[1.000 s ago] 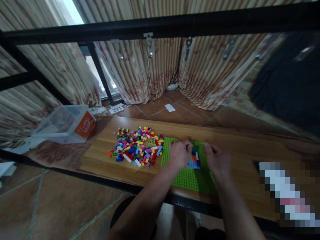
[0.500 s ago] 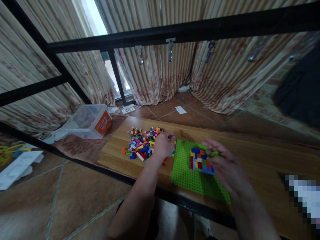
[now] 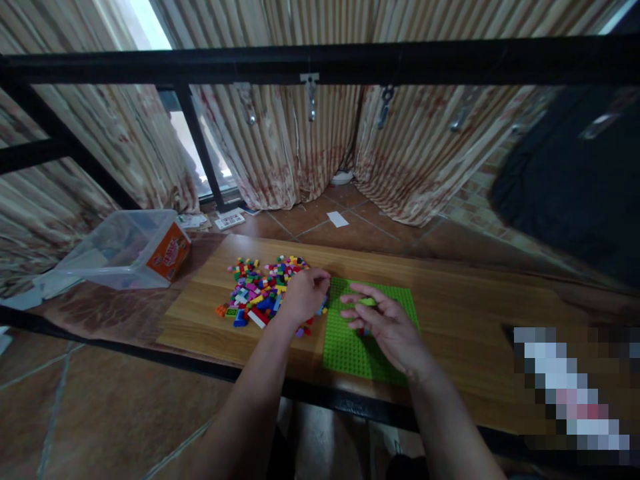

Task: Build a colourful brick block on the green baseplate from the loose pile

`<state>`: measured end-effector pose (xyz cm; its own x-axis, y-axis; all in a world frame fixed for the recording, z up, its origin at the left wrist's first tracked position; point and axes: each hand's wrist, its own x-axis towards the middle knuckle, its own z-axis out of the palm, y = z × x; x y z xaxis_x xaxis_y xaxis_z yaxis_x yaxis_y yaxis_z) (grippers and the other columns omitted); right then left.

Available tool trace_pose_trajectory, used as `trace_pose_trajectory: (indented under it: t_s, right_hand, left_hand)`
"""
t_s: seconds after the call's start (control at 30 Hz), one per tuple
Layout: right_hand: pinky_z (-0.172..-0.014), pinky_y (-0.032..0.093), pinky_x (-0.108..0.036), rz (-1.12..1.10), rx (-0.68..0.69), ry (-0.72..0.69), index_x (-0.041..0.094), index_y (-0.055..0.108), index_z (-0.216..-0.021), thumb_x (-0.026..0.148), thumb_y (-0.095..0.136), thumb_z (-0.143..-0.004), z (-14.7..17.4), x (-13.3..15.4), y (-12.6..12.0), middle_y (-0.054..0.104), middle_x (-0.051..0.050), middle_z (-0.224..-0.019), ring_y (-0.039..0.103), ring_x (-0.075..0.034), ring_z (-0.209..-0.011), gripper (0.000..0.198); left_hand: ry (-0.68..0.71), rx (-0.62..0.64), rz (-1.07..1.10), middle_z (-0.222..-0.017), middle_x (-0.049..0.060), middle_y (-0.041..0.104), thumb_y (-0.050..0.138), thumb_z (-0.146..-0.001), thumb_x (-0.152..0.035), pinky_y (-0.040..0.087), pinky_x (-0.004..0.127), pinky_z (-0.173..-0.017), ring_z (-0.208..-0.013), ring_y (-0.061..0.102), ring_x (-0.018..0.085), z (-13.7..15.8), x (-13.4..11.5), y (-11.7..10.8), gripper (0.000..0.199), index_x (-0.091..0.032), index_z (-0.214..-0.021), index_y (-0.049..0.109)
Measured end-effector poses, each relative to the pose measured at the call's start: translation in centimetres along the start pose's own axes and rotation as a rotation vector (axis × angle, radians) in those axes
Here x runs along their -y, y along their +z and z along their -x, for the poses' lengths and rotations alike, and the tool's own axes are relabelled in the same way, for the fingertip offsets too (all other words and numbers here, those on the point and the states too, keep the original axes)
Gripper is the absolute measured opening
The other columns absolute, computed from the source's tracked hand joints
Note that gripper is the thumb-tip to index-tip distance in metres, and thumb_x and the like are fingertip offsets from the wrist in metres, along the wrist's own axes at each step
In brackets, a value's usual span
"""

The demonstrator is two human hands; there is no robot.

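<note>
My left hand point(image 3: 306, 293) is at the right edge of a pile of mixed toy bricks point(image 3: 257, 300), its fingers curled together. What they pinch, if anything, is hidden from view. My right hand point(image 3: 383, 323) hovers over a green studded baseplate point(image 3: 340, 347), palm partly turned up, holding a lime-green brick point(image 3: 367, 302) among its fingers. Under that hand lies a flat block of joined coloured bricks point(image 3: 363, 332) on the plate; the hand covers almost all of it.
The wooden board point(image 3: 460, 320) carries the bricks and plate. A clear plastic tub point(image 3: 120, 257) with an orange label stands left of it. A black metal bar point(image 3: 340, 63) with hanging clips crosses above, and another black rail point(image 3: 345, 397) runs along the near edge. Curtains hang behind.
The camera view has swung to the right. My right hand has moved left over the coloured block, still with the lime-green brick, and now hides it. My left hand stays by the pile.
</note>
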<state>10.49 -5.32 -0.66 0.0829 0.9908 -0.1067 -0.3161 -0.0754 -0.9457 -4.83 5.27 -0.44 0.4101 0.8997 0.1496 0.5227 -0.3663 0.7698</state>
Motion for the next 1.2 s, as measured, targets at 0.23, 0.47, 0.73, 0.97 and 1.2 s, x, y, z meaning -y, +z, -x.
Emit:
trace_pose_trajectory:
  t_s: [0.23,0.47,0.73,0.97,1.2]
  right_hand:
    - [-0.04,0.035,-0.018,0.026,-0.417,-0.177,0.022,0.066,-0.099,0.044,0.075,-0.072,-0.6,1.3,-2.3,0.065,0.005,-0.063,0.047,-0.006,-0.042,0.036]
    - [-0.045,0.047,-0.019,-0.112,-0.677,-0.158,0.021,0.068,-0.087,0.037,0.077,-0.066,-0.4,1.7,-6.6,0.066,0.001,-0.07,0.056,-0.009,-0.055,0.028]
    - [-0.079,0.059,-0.031,-0.102,-0.611,-0.236,0.018,0.069,-0.085,0.029,0.076,-0.063,0.4,1.3,-7.9,0.071,-0.004,-0.081,0.069,-0.017,-0.081,0.025]
    - [-0.063,0.058,-0.032,0.161,-0.57,-0.197,0.02,0.069,-0.099,0.04,0.08,-0.065,0.6,1.2,-7.4,0.073,-0.004,-0.083,0.069,-0.017,-0.07,0.041]
    - [-0.065,0.053,-0.033,0.502,-0.559,-0.227,0.02,0.073,-0.082,0.038,0.075,-0.067,0.3,0.5,-5.8,0.073,-0.003,-0.077,0.066,-0.018,-0.069,0.024]
  left_hand:
    - [0.031,0.069,-0.014,-0.085,0.003,0.075,0.052,-0.086,-0.018,0.05,0.023,-0.07,-0.077,0.067,0.015,0.3,-0.5,1.1,0.023,-0.018,-0.096,0.073]
    - [0.061,0.154,-0.094,-0.08,0.003,0.073,0.05,-0.085,-0.016,0.048,0.023,-0.068,-0.072,0.065,0.015,0.5,-1.6,2.6,0.024,-0.018,-0.09,0.073]
    - [0.07,0.207,-0.155,-0.082,0.002,0.074,0.048,-0.085,-0.015,0.048,0.023,-0.071,-0.073,0.065,0.015,0.5,-2.5,3.6,0.026,-0.018,-0.091,0.074]
    - [0.069,0.218,-0.132,-0.082,0.003,0.074,0.049,-0.085,-0.016,0.049,0.023,-0.07,-0.071,0.065,0.016,0.5,-2.5,3.7,0.026,-0.019,-0.092,0.074]
    - [0.084,0.216,-0.135,-0.083,0.003,0.074,0.049,-0.085,-0.016,0.048,0.024,-0.071,-0.072,0.065,0.016,0.4,-2.1,3.9,0.026,-0.018,-0.092,0.074]
